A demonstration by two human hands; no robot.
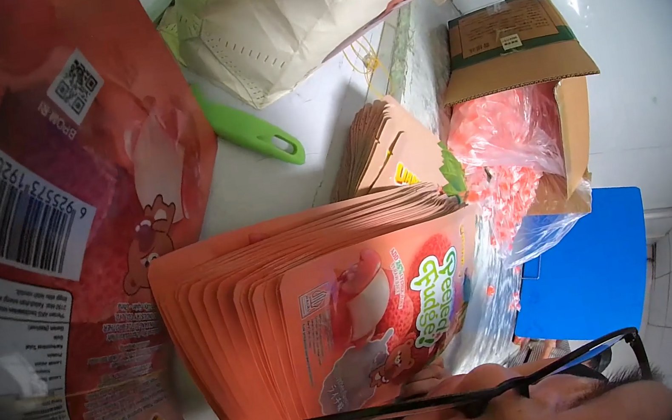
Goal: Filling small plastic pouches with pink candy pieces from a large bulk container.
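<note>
Neither of my hands can be made out in the head view. A thick stack of flat red-orange pouches [230,345] fills the middle, standing on edge with its printed front turned to the right. Close on the left is a large red printed pouch [116,267] with a barcode label, partly cut off by the picture's rim. Behind the stack lies a smaller bundle of similar pouches [404,144]. A bright green handle [256,131] with a hanging hole pokes out from behind the large pouch onto the pale work surface.
A white paper sack [276,29] lies at the top, near thin yellow bands [364,56]. An open cardboard box [514,39] holds clear plastic with pink wrapped pieces [501,131] spilling out. A blue panel [593,268] stands at the right. Black-framed glasses [466,399] cross the lower edge.
</note>
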